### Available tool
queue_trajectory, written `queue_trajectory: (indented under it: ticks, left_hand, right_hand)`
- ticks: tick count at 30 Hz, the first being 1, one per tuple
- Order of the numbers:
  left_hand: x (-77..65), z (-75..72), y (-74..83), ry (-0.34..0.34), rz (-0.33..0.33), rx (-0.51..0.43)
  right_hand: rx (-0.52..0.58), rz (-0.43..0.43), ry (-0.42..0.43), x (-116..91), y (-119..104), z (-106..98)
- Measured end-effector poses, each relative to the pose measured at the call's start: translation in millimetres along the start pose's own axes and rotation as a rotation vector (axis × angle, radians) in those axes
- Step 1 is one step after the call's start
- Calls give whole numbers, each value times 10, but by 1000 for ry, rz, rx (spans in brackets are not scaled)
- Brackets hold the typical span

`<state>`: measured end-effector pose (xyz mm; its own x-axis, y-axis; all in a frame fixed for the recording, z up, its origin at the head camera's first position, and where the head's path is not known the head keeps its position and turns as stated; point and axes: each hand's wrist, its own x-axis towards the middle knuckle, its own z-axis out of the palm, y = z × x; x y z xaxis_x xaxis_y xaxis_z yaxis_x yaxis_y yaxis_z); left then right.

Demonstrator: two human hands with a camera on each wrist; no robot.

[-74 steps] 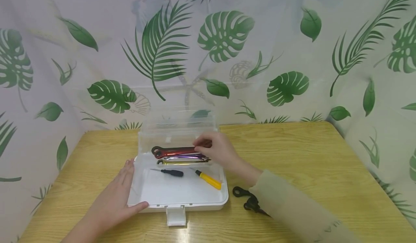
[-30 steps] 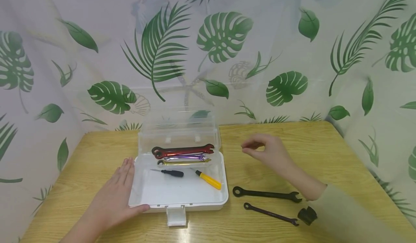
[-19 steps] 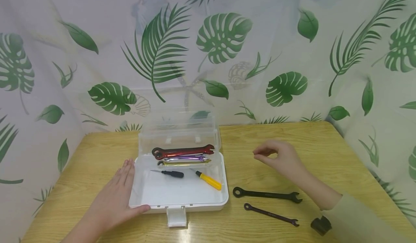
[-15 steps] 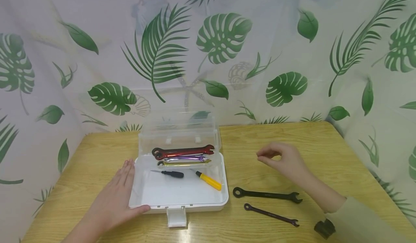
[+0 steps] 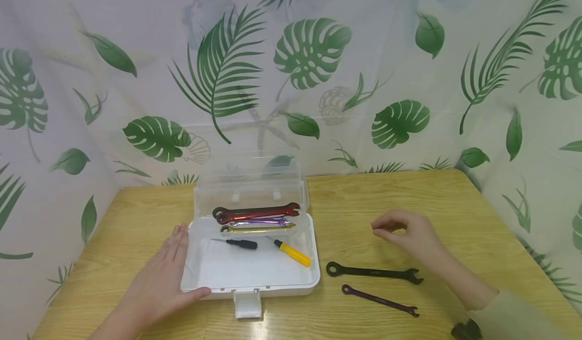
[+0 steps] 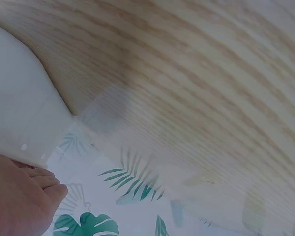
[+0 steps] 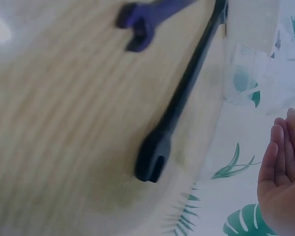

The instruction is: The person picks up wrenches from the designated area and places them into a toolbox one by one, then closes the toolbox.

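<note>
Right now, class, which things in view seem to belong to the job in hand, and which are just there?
Probably the job:
white box, touched by the left hand
coloured wrenches
screwdriver
yellow-handled tool
black wrench and dark purple wrench, both near the empty right hand

Probably just there:
table
leafy backdrop
</note>
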<state>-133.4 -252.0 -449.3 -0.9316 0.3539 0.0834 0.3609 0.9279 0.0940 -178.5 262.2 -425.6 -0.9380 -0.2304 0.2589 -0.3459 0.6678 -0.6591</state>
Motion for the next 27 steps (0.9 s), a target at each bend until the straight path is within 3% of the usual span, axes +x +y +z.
queue_trajectory:
  ticks: [5, 27]
  left_hand:
    - [-9, -7, 7, -1, -2, -5]
    - [3, 4, 6, -12, -19, -23]
  right_hand:
    - [13, 65, -34, -91, 56, 21]
    - [93, 128, -149, -301, 268, 171]
